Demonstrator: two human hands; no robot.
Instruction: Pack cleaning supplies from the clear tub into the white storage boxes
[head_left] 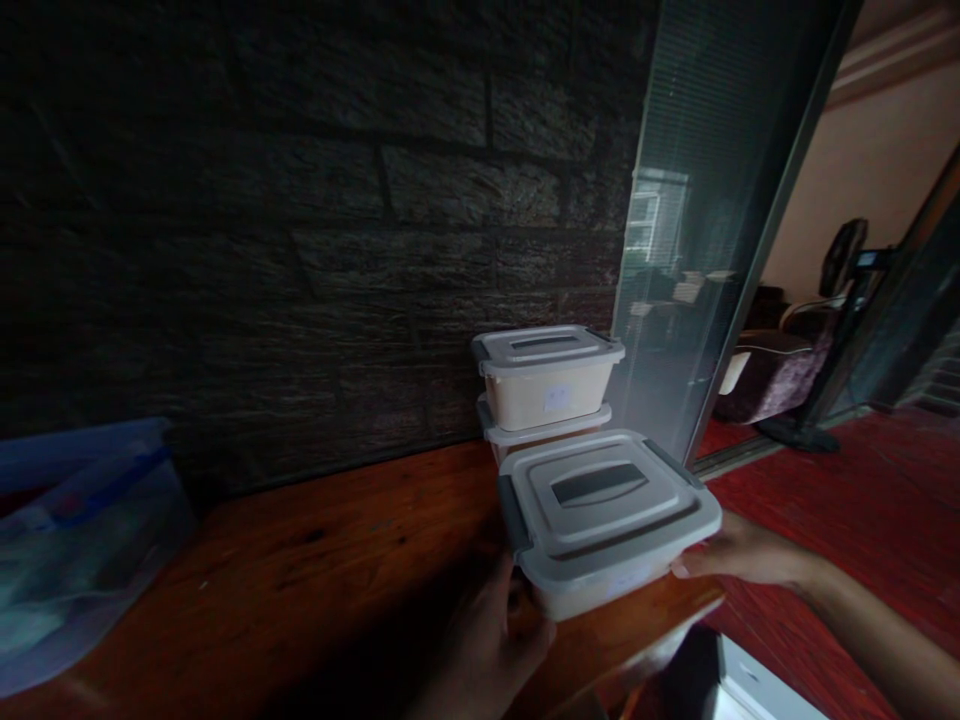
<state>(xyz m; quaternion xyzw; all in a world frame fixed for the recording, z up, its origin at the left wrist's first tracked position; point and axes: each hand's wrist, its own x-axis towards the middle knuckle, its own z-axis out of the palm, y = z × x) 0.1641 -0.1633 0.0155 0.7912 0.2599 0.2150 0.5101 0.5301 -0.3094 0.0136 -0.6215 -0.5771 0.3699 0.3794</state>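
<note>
Storage box (592,525), pale with a grey-latched lid, is held between both hands over the right end of the wooden bench (315,570); whether its base touches the wood I cannot tell. The left hand (499,640) grips its near left corner, while the right hand (739,548) clasps its right side below the rim. Just behind, two similar lidded boxes (551,395) stand stacked near the dark stone wall (337,230). A translucent bluish bin (142,530) stands at far left.

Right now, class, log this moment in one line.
left hand: at left of lidded front box | right hand: at its right | behind: two stacked boxes
</note>
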